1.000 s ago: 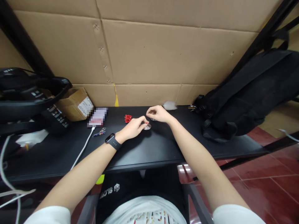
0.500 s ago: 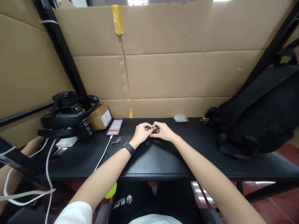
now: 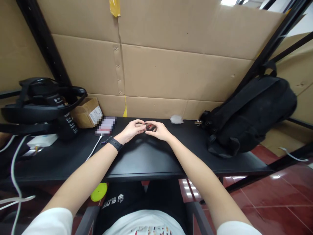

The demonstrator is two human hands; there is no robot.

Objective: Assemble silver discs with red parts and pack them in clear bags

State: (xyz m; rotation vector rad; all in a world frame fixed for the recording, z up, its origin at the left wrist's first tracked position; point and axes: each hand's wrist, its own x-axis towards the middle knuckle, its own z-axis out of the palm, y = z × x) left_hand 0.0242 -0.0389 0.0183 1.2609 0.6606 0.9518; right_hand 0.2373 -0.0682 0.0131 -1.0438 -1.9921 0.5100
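Note:
My left hand (image 3: 132, 129) and my right hand (image 3: 156, 130) meet just above the black table (image 3: 146, 160), a little left of its middle. Their fingertips pinch together on a small dark piece with a spot of red (image 3: 147, 126); it is too small to name. A black watch (image 3: 113, 143) sits on my left wrist. Both hands are closed in a pinch and are lifted slightly off the table top.
A phone (image 3: 105, 126) on a white cable lies left of my hands, beside a small cardboard box (image 3: 86, 112) and a black headset (image 3: 41, 98). A black backpack (image 3: 249, 114) leans at the right. A white scrap (image 3: 176, 119) lies by the cardboard wall.
A second ago my hands were apart, the left on a small clear disc and the right on another piece. They have come together and lifted, pinching one small piece between them. The camera view shifted.

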